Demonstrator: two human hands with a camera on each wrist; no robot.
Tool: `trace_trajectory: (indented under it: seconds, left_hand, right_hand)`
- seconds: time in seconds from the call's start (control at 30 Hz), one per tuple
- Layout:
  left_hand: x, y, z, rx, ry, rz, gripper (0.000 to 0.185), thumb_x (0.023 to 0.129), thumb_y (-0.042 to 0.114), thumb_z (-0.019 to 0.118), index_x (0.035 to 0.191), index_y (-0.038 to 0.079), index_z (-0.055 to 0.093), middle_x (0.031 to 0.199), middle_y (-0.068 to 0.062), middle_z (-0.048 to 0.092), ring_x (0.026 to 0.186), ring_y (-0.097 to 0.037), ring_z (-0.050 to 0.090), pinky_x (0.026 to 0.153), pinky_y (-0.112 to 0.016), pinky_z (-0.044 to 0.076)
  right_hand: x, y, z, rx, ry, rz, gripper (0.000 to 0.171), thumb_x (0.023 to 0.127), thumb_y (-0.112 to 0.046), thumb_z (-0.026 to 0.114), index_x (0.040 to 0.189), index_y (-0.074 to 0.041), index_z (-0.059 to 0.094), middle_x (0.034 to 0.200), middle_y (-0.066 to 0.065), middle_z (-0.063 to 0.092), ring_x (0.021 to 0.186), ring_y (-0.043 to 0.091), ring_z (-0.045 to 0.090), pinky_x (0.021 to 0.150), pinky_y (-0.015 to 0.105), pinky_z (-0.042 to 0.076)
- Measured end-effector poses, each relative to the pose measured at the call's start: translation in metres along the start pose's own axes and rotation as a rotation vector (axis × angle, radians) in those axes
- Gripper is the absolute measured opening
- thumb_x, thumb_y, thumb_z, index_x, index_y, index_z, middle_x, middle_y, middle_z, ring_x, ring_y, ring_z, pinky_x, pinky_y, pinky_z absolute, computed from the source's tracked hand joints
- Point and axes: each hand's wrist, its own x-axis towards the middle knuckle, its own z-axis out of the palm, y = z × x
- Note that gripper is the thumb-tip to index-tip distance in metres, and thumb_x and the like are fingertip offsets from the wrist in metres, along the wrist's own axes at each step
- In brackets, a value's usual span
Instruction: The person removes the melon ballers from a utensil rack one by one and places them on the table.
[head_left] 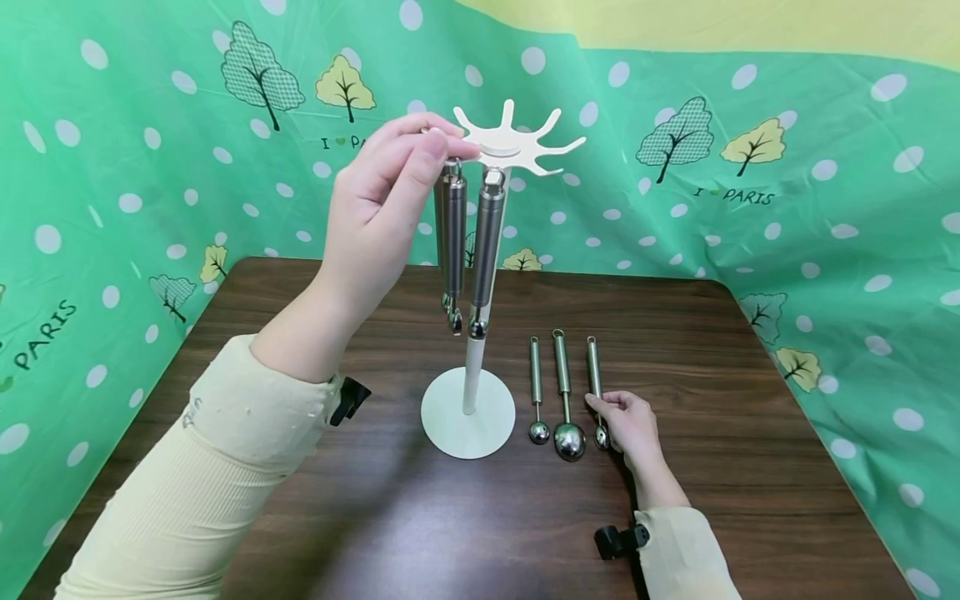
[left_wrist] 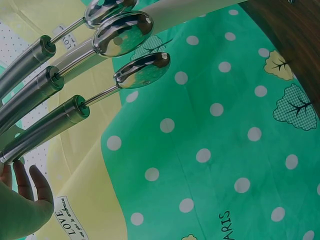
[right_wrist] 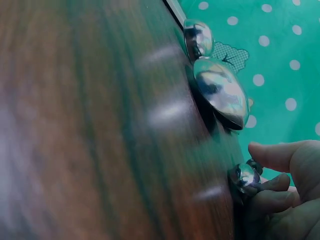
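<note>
My left hand (head_left: 382,196) is at the hooks of a white stand (head_left: 468,412), its thumb and index finger pinching the top end of a hanging scoop's dark metal handle (head_left: 453,229). In the left wrist view three metal scoops hang side by side; the lowest scoop (left_wrist: 142,70) has its handle end at my fingers (left_wrist: 40,185). Another hanging scoop (head_left: 489,242) is just right of that hand in the head view. On the table, my right hand (head_left: 630,425) pinches the small rightmost melon baller (head_left: 595,367) near its shiny head (right_wrist: 246,176), thumb on one side and fingers on the other.
Left of the right hand lie a large round scoop (head_left: 570,442) and a small melon baller (head_left: 538,432), handles pointing away. Bare hooks (head_left: 551,125) spread on the stand's back and right. A green dotted cloth (head_left: 675,225) hangs behind the brown wooden table (head_left: 720,375).
</note>
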Motion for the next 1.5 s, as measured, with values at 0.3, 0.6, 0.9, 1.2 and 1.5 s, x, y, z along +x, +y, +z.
trace_trajectory:
  seconds: [0.3, 0.6, 0.9, 1.2, 1.5]
  left_hand:
    - [0.0006, 0.0000, -0.0001, 0.010, 0.006, -0.018, 0.030, 0.102, 0.011, 0.047, 0.105, -0.004, 0.073, 0.115, -0.012, 0.065, 0.117, -0.011, 0.054, 0.104, -0.029, 0.043]
    - [0.0002, -0.0004, -0.0001, 0.016, 0.005, -0.020, 0.030, 0.102, 0.011, 0.047, 0.106, -0.004, 0.073, 0.115, -0.013, 0.065, 0.118, -0.011, 0.054, 0.105, -0.029, 0.042]
    - [0.0003, -0.0011, 0.0003, 0.015, 0.000, -0.011, 0.030, 0.102, 0.011, 0.047, 0.106, -0.004, 0.073, 0.116, -0.012, 0.065, 0.117, -0.011, 0.054, 0.103, -0.030, 0.043]
    - [0.0001, -0.0002, 0.0003, 0.010, 0.003, -0.009, 0.030, 0.102, 0.011, 0.047, 0.105, -0.004, 0.073, 0.116, -0.013, 0.065, 0.117, -0.012, 0.054, 0.103, -0.030, 0.043]
    - [0.0003, -0.0010, 0.0003, 0.001, 0.003, 0.009, 0.030, 0.101, 0.010, 0.047, 0.105, -0.005, 0.073, 0.115, -0.014, 0.065, 0.116, -0.013, 0.055, 0.102, -0.030, 0.044]
  right_hand:
    - [0.0021, 0.0024, 0.0045, -0.160, 0.100, -0.096, 0.040, 0.086, -0.034, 0.075, 0.104, 0.001, 0.070, 0.075, -0.003, 0.065, 0.061, 0.008, 0.053, 0.055, 0.024, 0.044]
    - [0.0019, 0.0032, 0.0051, -0.102, 0.093, -0.070, 0.036, 0.088, -0.030, 0.072, 0.106, 0.001, 0.067, 0.072, -0.007, 0.060, 0.041, 0.006, 0.047, 0.040, 0.025, 0.043]
    - [-0.0003, 0.0022, 0.0048, -0.071, 0.079, -0.065, 0.034, 0.090, -0.026, 0.069, 0.109, 0.002, 0.064, 0.070, -0.008, 0.056, 0.040, 0.006, 0.046, 0.038, 0.025, 0.041]
    - [-0.0001, 0.0031, 0.0039, -0.077, 0.070, -0.061, 0.036, 0.090, -0.027, 0.067, 0.112, 0.002, 0.063, 0.068, -0.007, 0.055, 0.039, 0.006, 0.044, 0.039, 0.026, 0.040]
    - [0.0005, 0.0034, 0.0015, 0.035, 0.056, -0.011, 0.041, 0.090, -0.030, 0.067, 0.119, -0.002, 0.059, 0.067, -0.008, 0.054, 0.036, 0.004, 0.037, 0.035, 0.023, 0.036]
